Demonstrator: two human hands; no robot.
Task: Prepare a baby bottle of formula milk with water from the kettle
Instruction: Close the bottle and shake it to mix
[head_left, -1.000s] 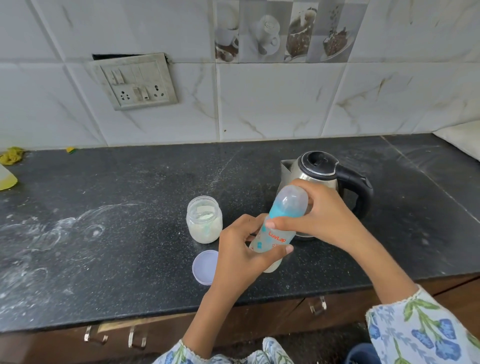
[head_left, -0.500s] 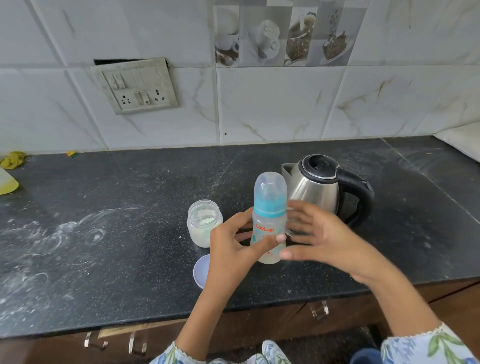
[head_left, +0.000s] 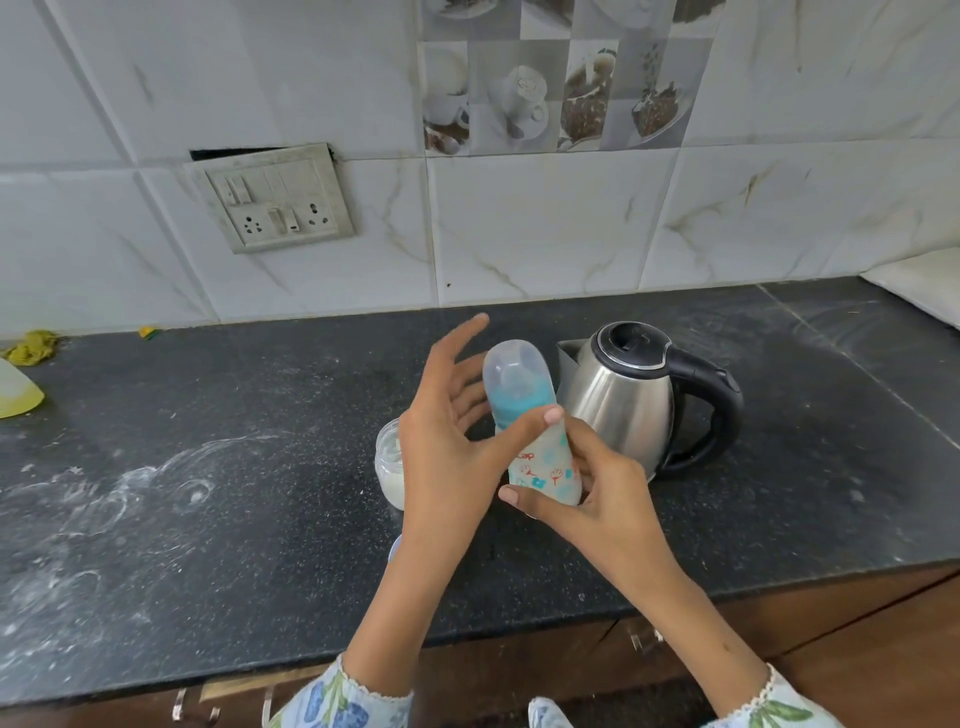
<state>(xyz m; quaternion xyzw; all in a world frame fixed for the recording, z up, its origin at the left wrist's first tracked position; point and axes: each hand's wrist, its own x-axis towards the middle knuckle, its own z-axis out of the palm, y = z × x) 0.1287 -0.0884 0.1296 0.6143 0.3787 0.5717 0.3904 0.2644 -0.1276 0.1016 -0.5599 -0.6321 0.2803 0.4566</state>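
Head view. Bottle at frame centre, held clear of the counter, capped, pale milk inside, long axis near upright with the top tipped slightly up-left. Grasped low on the body by the right hand, fingers wrapped round the base and lower right side. Left hand spread, palm flat toward the bottle's left side, thumb tip pressed near the blue collar, fingers fanned up and left and not clenched on anything. Bottle thus lay between the two palms, right hand lower and carrying it, left hand higher and beside it. Probably set for rolling or shaking to mix; neither hand farther off than the other.

Kettle just right of the bottle, lid down, handle pointing right, spout toward the bottle. Jar of white powder just left, half hidden behind the left wrist, lid off. Counter dark, speckled, streaked with white dust at lower left. Tiled wall behind, switch plate at upper left. Yellow cloth at far left edge.
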